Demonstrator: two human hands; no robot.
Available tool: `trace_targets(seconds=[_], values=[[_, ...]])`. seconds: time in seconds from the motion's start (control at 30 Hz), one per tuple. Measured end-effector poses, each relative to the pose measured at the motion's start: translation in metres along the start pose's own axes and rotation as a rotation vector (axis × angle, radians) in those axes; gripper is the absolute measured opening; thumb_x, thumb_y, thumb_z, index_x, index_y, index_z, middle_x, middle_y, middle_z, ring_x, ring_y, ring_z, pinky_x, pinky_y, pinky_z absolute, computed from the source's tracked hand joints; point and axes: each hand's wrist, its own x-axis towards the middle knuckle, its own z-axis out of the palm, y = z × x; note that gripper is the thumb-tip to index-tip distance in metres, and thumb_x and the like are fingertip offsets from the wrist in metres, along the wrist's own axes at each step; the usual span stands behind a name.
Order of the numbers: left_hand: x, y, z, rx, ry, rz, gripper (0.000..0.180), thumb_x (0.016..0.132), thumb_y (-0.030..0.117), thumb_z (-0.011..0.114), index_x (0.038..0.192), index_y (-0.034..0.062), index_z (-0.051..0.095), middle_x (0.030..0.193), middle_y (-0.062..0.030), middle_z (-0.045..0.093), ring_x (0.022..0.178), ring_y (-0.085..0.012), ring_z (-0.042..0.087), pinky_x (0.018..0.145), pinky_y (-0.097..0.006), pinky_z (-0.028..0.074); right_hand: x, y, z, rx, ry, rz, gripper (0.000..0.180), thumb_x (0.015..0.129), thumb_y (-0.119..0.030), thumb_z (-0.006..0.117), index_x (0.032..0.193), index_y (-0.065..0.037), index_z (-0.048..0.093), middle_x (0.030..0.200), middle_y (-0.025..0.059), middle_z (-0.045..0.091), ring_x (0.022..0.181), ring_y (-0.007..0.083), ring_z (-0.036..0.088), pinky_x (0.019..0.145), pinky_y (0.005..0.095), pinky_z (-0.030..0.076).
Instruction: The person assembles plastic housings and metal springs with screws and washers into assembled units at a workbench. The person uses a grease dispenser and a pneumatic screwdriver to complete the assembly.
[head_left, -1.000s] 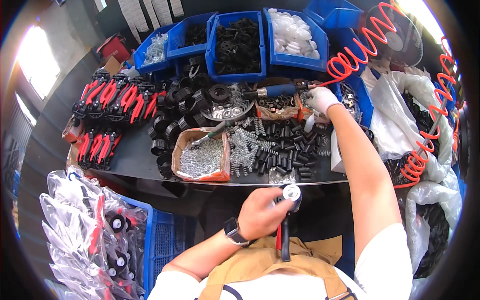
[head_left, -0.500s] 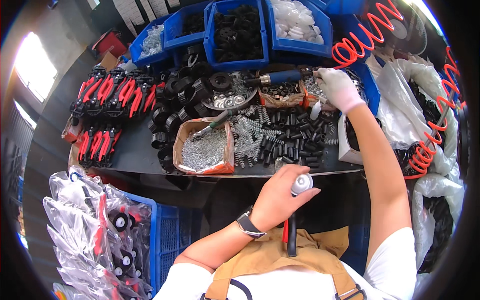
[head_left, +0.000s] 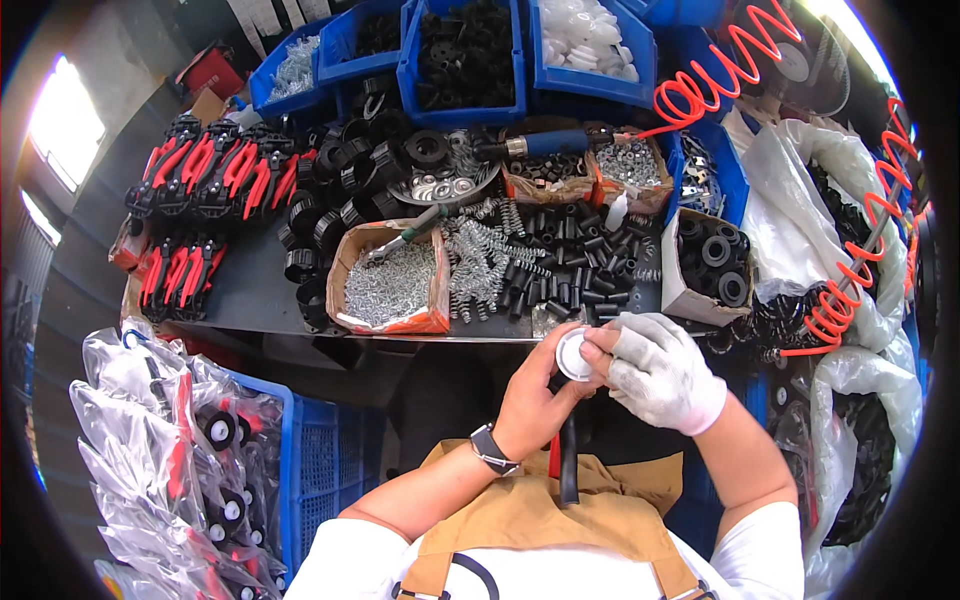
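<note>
Red-handled tools [head_left: 203, 172] lie in rows left of the open carton of small metal pieces [head_left: 441, 300]. Right of that carton and nearer the person, the bare left hand [head_left: 540, 398] is clamped on a round white cap [head_left: 573, 356], whose right side meets the fingertips of the gloved right hand [head_left: 660, 375]; I cannot tell whether these pinch anything. Farther right of the carton stands a white box of black rings [head_left: 688, 301].

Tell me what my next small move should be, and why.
I'd probably press gently on the round white disc with your white-gloved right hand: its fingers are at the disc's face, while your bare left hand holds it from the left.
</note>
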Motion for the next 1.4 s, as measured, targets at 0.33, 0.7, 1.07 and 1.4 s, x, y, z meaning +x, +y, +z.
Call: trace_targets(seconds=[0.33, 0.7, 1.07, 1.4], values=[[0.006, 0.001, -0.011, 0.187, -0.112, 0.103, 0.056, 0.081, -0.005, 0.070, 0.133, 0.0005, 0.051, 0.129, -0.0147, 0.057, 0.118, -0.0266, 0.059, 0.101, -0.036, 0.046, 0.033, -0.021, -0.021, -0.029, -0.107, 0.059, 0.069, 0.056, -0.025, 0.081, 0.120, -0.010, 0.060, 0.111, 0.0068, 0.062, 0.099, 0.0267, 0.062, 0.087, 0.0421, 0.050], [0.007, -0.012, 0.000, 0.207, 0.042, 0.205, 0.030, 0.085, -0.005, 0.061, 0.114, 0.0028, 0.065, 0.119, -0.0164, 0.065, 0.110, -0.0333, 0.064, 0.091, -0.036, 0.051, 0.040, 0.002, -0.052, 0.135, -0.442, -0.023, 0.043, 0.074, -0.025, 0.075, 0.113, -0.009, 0.066, 0.098, 0.0110, 0.065, 0.090, 0.0313, 0.065, 0.077, 0.0395, 0.053], [-0.008, -0.030, 0.002, 0.207, 0.060, 0.258, 0.041, 0.081, 0.000, 0.070, 0.121, 0.0096, 0.064, 0.135, -0.0201, 0.055, 0.125, -0.0406, 0.053, 0.099, -0.044, 0.048, 0.037, -0.020, 0.005, -0.087, -0.223, 0.159, 0.020, 0.081, -0.016, 0.067, 0.097, -0.006, 0.060, 0.103, 0.0131, 0.058, 0.094, 0.0329, 0.062, 0.081, 0.0418, 0.052], [0.017, 0.061, -0.036, 0.165, -0.415, 0.338, 0.067, 0.070, 0.019, 0.083, 0.129, 0.0008, 0.056, 0.119, -0.0155, 0.063, 0.109, -0.0278, 0.061, 0.096, -0.039, 0.048, -0.080, -0.028, 0.053, 0.750, 0.342, 0.989, 0.054, 0.086, -0.027, 0.073, 0.130, -0.003, 0.053, 0.110, 0.0102, 0.063, 0.095, 0.0199, 0.060, 0.086, 0.0307, 0.049]])
